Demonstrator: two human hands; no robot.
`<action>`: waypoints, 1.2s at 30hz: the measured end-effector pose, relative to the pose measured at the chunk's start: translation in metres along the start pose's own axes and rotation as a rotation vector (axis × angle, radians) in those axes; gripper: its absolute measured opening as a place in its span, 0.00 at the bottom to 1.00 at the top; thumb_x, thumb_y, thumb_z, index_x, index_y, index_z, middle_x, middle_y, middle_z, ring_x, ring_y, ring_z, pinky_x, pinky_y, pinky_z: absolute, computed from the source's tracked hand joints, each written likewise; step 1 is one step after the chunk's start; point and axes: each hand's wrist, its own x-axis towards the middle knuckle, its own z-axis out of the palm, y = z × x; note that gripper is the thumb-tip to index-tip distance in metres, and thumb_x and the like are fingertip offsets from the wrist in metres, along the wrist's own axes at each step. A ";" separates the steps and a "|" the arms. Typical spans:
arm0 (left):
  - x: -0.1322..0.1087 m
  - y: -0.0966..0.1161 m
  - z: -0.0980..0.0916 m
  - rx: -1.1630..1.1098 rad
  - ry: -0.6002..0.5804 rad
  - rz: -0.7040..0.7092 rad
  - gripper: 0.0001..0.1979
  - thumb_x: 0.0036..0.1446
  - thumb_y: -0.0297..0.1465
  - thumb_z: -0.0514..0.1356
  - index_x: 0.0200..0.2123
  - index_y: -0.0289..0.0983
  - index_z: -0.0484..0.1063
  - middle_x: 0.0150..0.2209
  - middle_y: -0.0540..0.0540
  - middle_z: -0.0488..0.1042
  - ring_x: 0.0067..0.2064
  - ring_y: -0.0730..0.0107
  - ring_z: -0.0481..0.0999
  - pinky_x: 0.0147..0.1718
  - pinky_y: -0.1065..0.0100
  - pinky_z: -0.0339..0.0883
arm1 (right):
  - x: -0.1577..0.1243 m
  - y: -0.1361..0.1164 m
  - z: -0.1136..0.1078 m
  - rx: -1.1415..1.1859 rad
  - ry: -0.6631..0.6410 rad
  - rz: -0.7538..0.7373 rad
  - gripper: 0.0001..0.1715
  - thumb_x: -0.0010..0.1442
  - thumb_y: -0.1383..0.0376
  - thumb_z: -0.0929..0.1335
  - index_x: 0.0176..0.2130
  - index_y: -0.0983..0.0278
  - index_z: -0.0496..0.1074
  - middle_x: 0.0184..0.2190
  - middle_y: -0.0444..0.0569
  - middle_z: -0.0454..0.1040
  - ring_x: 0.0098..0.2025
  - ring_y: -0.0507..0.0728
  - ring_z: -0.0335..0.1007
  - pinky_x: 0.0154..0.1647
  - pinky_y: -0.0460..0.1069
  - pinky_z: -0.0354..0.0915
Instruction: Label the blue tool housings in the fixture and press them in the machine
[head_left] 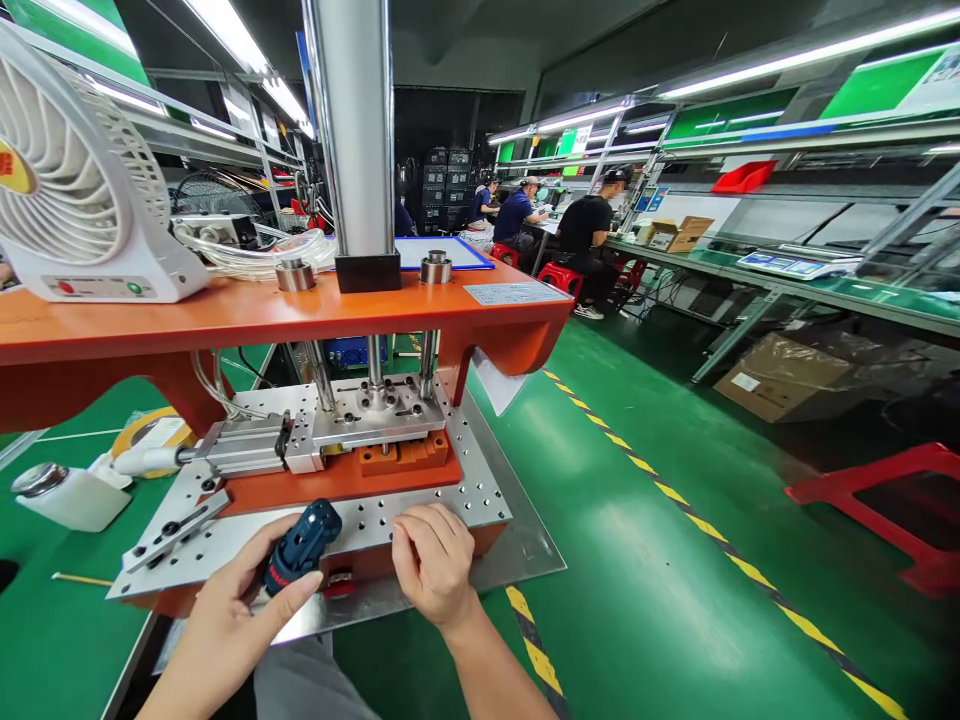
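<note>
In my left hand (240, 610) is a dark blue battery pack (304, 545) with red lettering, gripped between thumb and fingers and tilted up to the right. My right hand (435, 560) is curled closed beside the front edge of the perforated metal base plate (480, 490); whatever may be inside its fingers is hidden. Both hands are in front of an orange press (495, 320). Under its rods, a metal plate (375, 428) sits above an orange fixture block (405, 455). A red button (340, 585) shows between my hands on the press front.
A white fan (97, 200) and coiled clear tubing (277, 250) sit on the press top. A white bottle (75, 497) and yellow tape roll (154, 430) lie left. A red stool (885, 500) stands at right. People sit at a far bench (810, 270).
</note>
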 end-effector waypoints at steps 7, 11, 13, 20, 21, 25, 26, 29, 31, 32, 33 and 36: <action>0.001 -0.001 -0.002 0.026 -0.004 -0.005 0.30 0.49 0.52 0.68 0.50 0.41 0.76 0.52 0.45 0.80 0.54 0.53 0.78 0.54 0.64 0.73 | -0.001 0.001 0.001 0.001 -0.001 -0.008 0.07 0.64 0.74 0.65 0.37 0.64 0.71 0.29 0.48 0.75 0.30 0.55 0.69 0.31 0.50 0.64; 0.000 -0.001 -0.002 0.030 -0.019 -0.003 0.29 0.49 0.52 0.68 0.51 0.42 0.75 0.52 0.45 0.80 0.55 0.52 0.78 0.54 0.64 0.72 | -0.001 0.000 0.001 0.000 -0.008 -0.005 0.08 0.64 0.75 0.65 0.38 0.63 0.71 0.29 0.49 0.75 0.30 0.55 0.69 0.31 0.51 0.64; 0.000 -0.001 -0.002 0.031 -0.018 0.003 0.29 0.49 0.51 0.68 0.51 0.42 0.76 0.52 0.45 0.80 0.55 0.52 0.78 0.55 0.64 0.72 | -0.001 0.000 0.000 0.000 -0.013 -0.003 0.08 0.64 0.75 0.65 0.38 0.63 0.71 0.29 0.49 0.75 0.30 0.56 0.69 0.31 0.51 0.64; 0.006 -0.018 -0.010 0.087 -0.075 0.059 0.28 0.50 0.48 0.69 0.52 0.42 0.76 0.51 0.46 0.81 0.54 0.53 0.79 0.54 0.64 0.73 | -0.002 0.001 0.001 0.005 -0.020 0.003 0.07 0.64 0.74 0.65 0.38 0.63 0.71 0.29 0.49 0.75 0.30 0.55 0.68 0.30 0.51 0.64; 0.008 -0.022 -0.012 0.101 -0.100 0.068 0.28 0.50 0.47 0.70 0.52 0.42 0.76 0.51 0.45 0.81 0.53 0.54 0.80 0.53 0.64 0.74 | -0.003 0.001 0.001 0.005 -0.019 0.002 0.07 0.64 0.74 0.65 0.38 0.63 0.71 0.29 0.49 0.75 0.30 0.56 0.68 0.30 0.51 0.64; 0.013 -0.032 -0.018 0.136 -0.154 0.104 0.28 0.52 0.45 0.69 0.55 0.42 0.74 0.54 0.45 0.80 0.55 0.54 0.80 0.53 0.64 0.73 | 0.003 -0.003 -0.006 0.065 -0.048 0.032 0.08 0.64 0.75 0.65 0.38 0.63 0.71 0.29 0.48 0.75 0.30 0.55 0.69 0.31 0.51 0.65; 0.014 -0.032 -0.019 0.142 -0.163 0.113 0.28 0.53 0.44 0.69 0.55 0.43 0.74 0.54 0.45 0.80 0.55 0.54 0.79 0.54 0.63 0.73 | 0.009 -0.002 -0.010 0.092 -0.069 0.058 0.08 0.65 0.75 0.65 0.39 0.63 0.72 0.31 0.48 0.75 0.32 0.55 0.70 0.32 0.50 0.66; 0.014 -0.025 -0.018 0.159 -0.168 0.144 0.26 0.54 0.44 0.68 0.55 0.43 0.74 0.54 0.45 0.80 0.55 0.54 0.80 0.55 0.61 0.72 | 0.040 0.009 -0.024 0.026 -0.137 0.121 0.12 0.66 0.74 0.66 0.47 0.62 0.74 0.40 0.50 0.77 0.42 0.57 0.72 0.44 0.52 0.70; 0.015 -0.014 -0.017 0.170 -0.132 0.196 0.24 0.55 0.45 0.67 0.53 0.44 0.76 0.53 0.45 0.80 0.54 0.55 0.80 0.55 0.61 0.72 | 0.070 0.026 -0.029 -0.137 -0.242 0.135 0.15 0.65 0.71 0.68 0.51 0.61 0.75 0.46 0.53 0.77 0.50 0.62 0.69 0.52 0.58 0.67; 0.015 -0.007 -0.017 0.180 -0.115 0.233 0.23 0.55 0.45 0.67 0.52 0.44 0.77 0.53 0.45 0.80 0.54 0.55 0.80 0.54 0.62 0.73 | 0.085 0.036 -0.029 -0.194 -0.344 0.149 0.16 0.63 0.70 0.69 0.51 0.61 0.75 0.48 0.54 0.77 0.53 0.65 0.67 0.54 0.60 0.65; 0.015 0.000 -0.017 0.196 -0.100 0.271 0.22 0.55 0.45 0.67 0.51 0.45 0.77 0.52 0.46 0.80 0.53 0.57 0.80 0.54 0.63 0.73 | 0.100 0.047 -0.027 -0.213 -0.472 0.173 0.18 0.61 0.69 0.71 0.51 0.61 0.76 0.49 0.54 0.76 0.54 0.67 0.66 0.55 0.62 0.64; 0.019 0.018 -0.017 0.269 -0.117 0.359 0.21 0.56 0.44 0.67 0.53 0.50 0.77 0.51 0.49 0.81 0.53 0.60 0.80 0.51 0.68 0.75 | 0.136 0.073 -0.014 -0.133 -0.810 0.218 0.16 0.55 0.68 0.75 0.45 0.61 0.78 0.44 0.51 0.78 0.52 0.66 0.68 0.56 0.61 0.62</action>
